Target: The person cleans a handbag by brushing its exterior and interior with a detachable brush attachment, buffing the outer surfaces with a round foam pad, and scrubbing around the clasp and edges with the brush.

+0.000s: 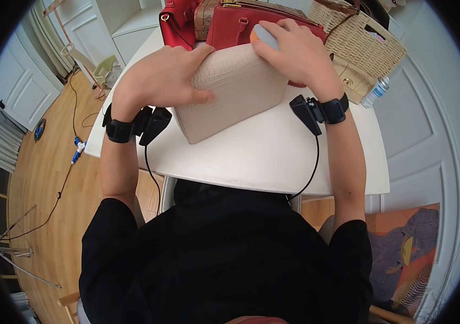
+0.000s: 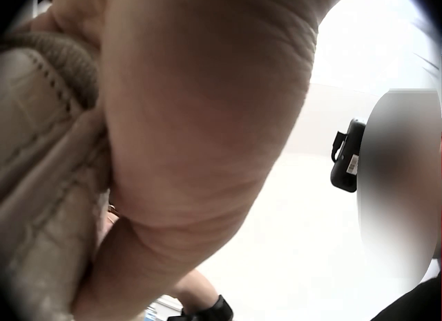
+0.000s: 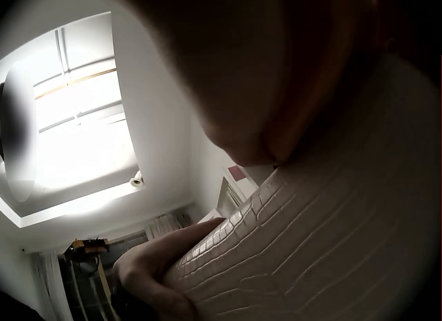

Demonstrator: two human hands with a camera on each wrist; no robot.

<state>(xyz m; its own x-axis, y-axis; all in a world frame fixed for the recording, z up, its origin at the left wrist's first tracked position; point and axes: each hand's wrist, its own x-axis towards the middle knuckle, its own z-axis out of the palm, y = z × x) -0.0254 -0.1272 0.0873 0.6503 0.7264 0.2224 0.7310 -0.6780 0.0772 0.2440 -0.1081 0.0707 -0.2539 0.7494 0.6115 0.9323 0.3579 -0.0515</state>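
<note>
At L end of beige bag (image 1: 238,89), clasps it w/ L grip (image 1: 165,76); at bag's top R, curls R grip (image 1: 301,53) round grey-orange sponge (image 1: 265,36) (prob.); spans bag's long axis, approx. L–R.

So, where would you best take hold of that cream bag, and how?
Probably by its upper left edge, coming from the person's left. The cream bag shows a broad, fairly flat face there, so a thumb can press the front with fingers behind; the left hand lies there, thumb on that face. The upper right seems less free: the right hand holds a grey-and-orange thing there.
</note>
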